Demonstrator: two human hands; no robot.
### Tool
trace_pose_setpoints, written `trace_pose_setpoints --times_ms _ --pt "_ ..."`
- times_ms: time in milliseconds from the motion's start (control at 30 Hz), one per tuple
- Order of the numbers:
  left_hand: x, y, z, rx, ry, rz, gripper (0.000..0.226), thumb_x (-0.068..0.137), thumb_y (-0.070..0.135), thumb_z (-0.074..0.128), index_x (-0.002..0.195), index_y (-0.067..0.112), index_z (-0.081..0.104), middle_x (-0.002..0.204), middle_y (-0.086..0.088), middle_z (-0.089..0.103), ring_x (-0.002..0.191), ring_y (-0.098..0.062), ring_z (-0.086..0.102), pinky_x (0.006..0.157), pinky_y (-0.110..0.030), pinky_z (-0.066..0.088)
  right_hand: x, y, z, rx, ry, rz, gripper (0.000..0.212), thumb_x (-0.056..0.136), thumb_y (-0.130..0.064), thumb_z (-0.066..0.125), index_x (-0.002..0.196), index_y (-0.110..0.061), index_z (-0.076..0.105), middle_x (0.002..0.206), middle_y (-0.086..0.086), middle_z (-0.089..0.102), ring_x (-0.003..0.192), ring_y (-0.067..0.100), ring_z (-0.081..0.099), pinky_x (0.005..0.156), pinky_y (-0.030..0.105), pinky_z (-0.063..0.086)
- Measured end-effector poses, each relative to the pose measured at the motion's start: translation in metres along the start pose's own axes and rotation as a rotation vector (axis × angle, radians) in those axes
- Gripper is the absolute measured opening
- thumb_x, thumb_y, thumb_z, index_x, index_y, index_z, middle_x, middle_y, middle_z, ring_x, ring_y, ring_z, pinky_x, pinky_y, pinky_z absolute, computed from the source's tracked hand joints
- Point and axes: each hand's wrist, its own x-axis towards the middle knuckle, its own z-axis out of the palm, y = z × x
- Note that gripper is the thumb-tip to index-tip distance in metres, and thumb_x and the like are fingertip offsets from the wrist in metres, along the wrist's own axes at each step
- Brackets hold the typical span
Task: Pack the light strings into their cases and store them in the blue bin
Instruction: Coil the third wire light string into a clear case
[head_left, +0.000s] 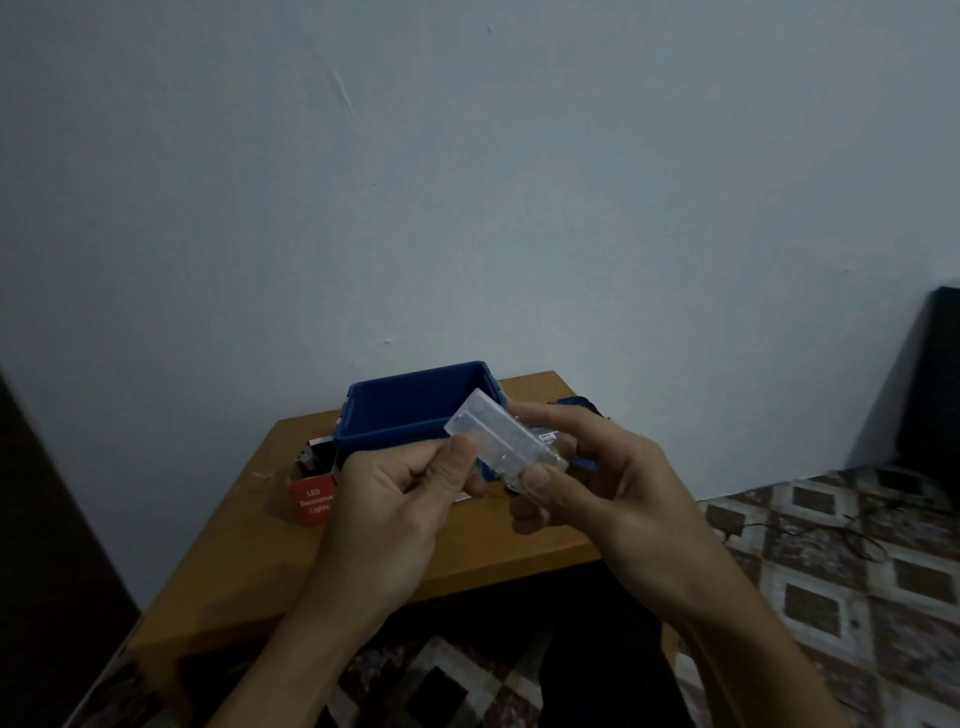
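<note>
A clear plastic battery box of a light string (501, 439) is held tilted in front of the blue bin (410, 410). My right hand (587, 478) grips its lower right end with thumb and fingers. My left hand (400, 493) pinches its lower left edge with thumb and forefinger. The bin stands open at the back of the small wooden table (291, 561). A red carton case marked "LED Decorative Lights" (311, 496) lies with its flap open left of the bin. The string's wire is hidden behind my hands.
A pale wall rises right behind the table. Another blue object (576, 402) peeks out behind my right hand. Patterned floor tiles (831, 545) spread to the right, with a thin dark cable (810, 535) on them. A dark object (930, 374) stands at far right.
</note>
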Motion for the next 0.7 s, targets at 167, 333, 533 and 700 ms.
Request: trace_pose_setpoints --times_ms 167,333,533,700 --pt "0.0 0.007 0.001 0.05 -0.049 0.028 0.035 0.091 0.028 0.055 0.076 -0.001 0.07 0.043 0.02 0.05 0.044 0.008 0.048 0.048 -0.004 0.034 -0.001 0.0 -0.002 -0.003 0.008 0.026 0.03 0.091 -0.019 0.067 0.12 -0.027 0.068 0.091 0.019 0.063 0.076 0.031 0.072 0.074 0.042 0.06" --pt "-0.002 0.011 -0.002 0.01 -0.094 -0.013 0.018 0.092 0.013 0.059 0.087 0.0 0.072 0.044 0.018 0.053 0.042 0.007 0.05 0.048 -0.002 0.035 -0.001 -0.001 -0.002 0.032 0.008 0.02 0.026 0.091 -0.017 0.068 0.116 -0.023 0.068 0.089 0.02 0.061 0.076 0.035 0.071 0.073 0.045 0.062" --pt "-0.002 0.012 -0.003 -0.021 -0.096 -0.054 0.021 0.087 0.019 0.063 0.089 0.001 0.075 0.047 0.015 0.057 0.043 0.006 0.051 0.048 -0.003 0.036 -0.001 -0.001 -0.002 0.028 0.019 0.031 0.024 0.092 -0.015 0.067 0.114 -0.023 0.07 0.088 0.02 0.062 0.075 0.035 0.071 0.073 0.044 0.062" --pt "-0.002 0.013 -0.004 0.035 -0.093 -0.114 0.032 0.096 0.03 0.062 0.077 0.007 0.073 0.043 0.011 0.047 0.04 0.0 0.041 0.048 -0.01 0.033 -0.001 -0.002 -0.001 -0.004 0.058 0.035 0.026 0.092 -0.012 0.066 0.117 -0.021 0.07 0.092 0.022 0.064 0.076 0.031 0.071 0.069 0.035 0.06"
